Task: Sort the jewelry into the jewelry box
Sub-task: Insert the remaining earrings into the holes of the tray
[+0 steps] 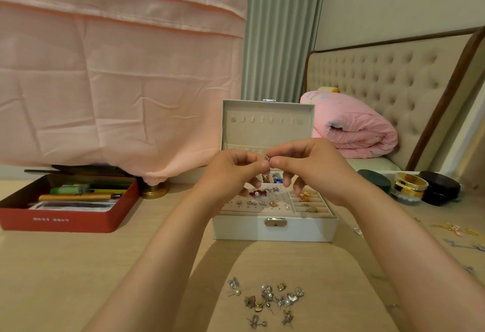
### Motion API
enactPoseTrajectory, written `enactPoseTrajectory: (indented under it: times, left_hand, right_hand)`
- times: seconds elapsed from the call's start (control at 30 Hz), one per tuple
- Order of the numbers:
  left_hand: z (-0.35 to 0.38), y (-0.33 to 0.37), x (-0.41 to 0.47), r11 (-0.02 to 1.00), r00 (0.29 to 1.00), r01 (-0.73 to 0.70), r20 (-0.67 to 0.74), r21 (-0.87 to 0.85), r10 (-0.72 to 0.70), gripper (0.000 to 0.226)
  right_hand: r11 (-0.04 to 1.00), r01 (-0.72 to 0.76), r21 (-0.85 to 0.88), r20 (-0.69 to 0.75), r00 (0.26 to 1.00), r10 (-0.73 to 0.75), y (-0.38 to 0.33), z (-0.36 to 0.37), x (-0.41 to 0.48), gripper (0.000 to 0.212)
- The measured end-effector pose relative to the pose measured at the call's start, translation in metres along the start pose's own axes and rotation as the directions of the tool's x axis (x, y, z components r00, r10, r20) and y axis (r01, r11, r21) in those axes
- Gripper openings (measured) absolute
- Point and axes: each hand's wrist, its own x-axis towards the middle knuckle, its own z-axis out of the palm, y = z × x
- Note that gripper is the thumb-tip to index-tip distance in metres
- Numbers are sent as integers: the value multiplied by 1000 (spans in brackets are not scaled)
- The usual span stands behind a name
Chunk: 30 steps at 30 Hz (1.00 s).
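Loose metal and pearl earrings (270,299) scattered on pale wood table (78,266) below the wrists, left hand (231,171) and right hand (307,166) curled, fingertips jointly pinching small silvery piece (267,158), open white jewelry box (236,229) just beneath hands, beige padded tray partly filled.

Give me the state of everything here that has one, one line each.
jewelry box: open, lid upright.
small jewelry piece: held above the box.
left hand: pinching the piece.
right hand: pinching the piece.
loose earrings: unsorted, lying on the table before the box.
red tin: open, pens inside.
pink quilt: rolled up.
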Motion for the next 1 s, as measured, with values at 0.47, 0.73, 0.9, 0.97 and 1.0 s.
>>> enactPoseTrajectory:
  times: [0.47, 0.73, 0.9, 0.97, 1.0]
  left_hand:
    - [13, -31, 10, 760, 977, -122, -58, 639, 205, 13]
    - [9, -43, 11, 525, 980, -176, 96, 832, 176, 32]
    - [8, -44, 11, 517, 982, -168, 99, 839, 160, 32]
    - [8, -44, 12, 506, 981, -173, 102, 845, 165, 32]
    - [8, -44, 12, 504, 981, -175, 103, 846, 167, 31]
  right_hand:
    - [865, 6, -502, -44, 999, -33, 34, -10, 13, 13]
    - [622, -2, -783, 5, 1000, 9, 46, 2, 9, 15]
    - [566, 4, -824, 11, 1000, 9, 46, 4, 10, 14]
    - [520, 31, -853, 48, 999, 20, 46, 5, 10, 14]
    - [492, 50, -869, 69, 997, 20, 46, 5, 10, 15]
